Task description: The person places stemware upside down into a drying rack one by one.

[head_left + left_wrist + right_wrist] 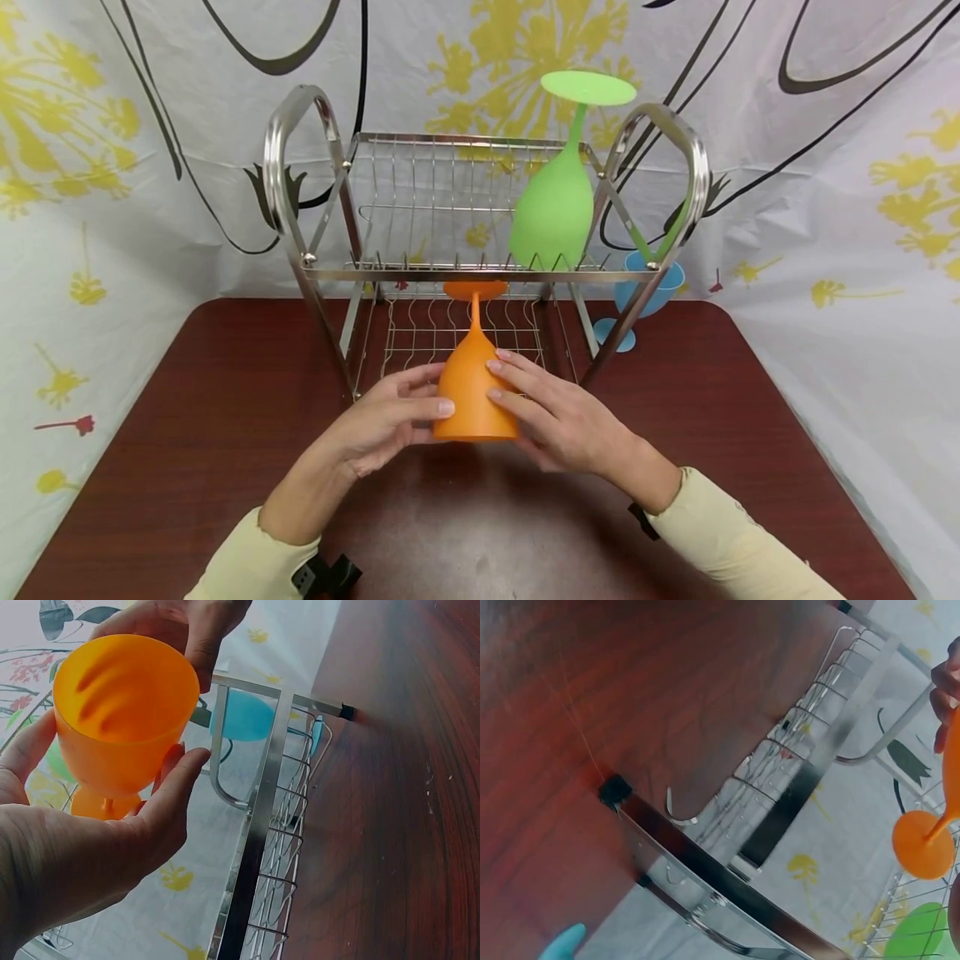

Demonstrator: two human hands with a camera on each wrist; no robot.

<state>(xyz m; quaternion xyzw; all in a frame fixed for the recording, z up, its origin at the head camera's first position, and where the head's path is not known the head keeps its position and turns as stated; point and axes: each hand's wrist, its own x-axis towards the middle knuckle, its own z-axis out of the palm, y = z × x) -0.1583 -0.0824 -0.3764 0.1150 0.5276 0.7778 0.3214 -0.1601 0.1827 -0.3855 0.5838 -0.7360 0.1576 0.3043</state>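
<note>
An orange plastic wine glass (476,387) is held upside down in front of the dish rack, its foot up and its rim facing down. My left hand (382,421) grips the bowl from the left, the thumb on the near side and the other fingers partly hidden behind. On the other side my right hand (566,412) holds the bowl with its fingertips laid along the front. In the left wrist view the bowl (124,697) shows its mouth, with finger shadows through the wall. The right wrist view catches the glass's foot (922,844) at the edge.
A two-tier metal dish rack (480,275) stands on the dark red table (465,533). On its upper tier, at right, a green wine glass (555,212) rests upside down. A blue wine glass (652,283) stands upright behind the rack's right leg. Patterned curtain (187,108) surrounds the back.
</note>
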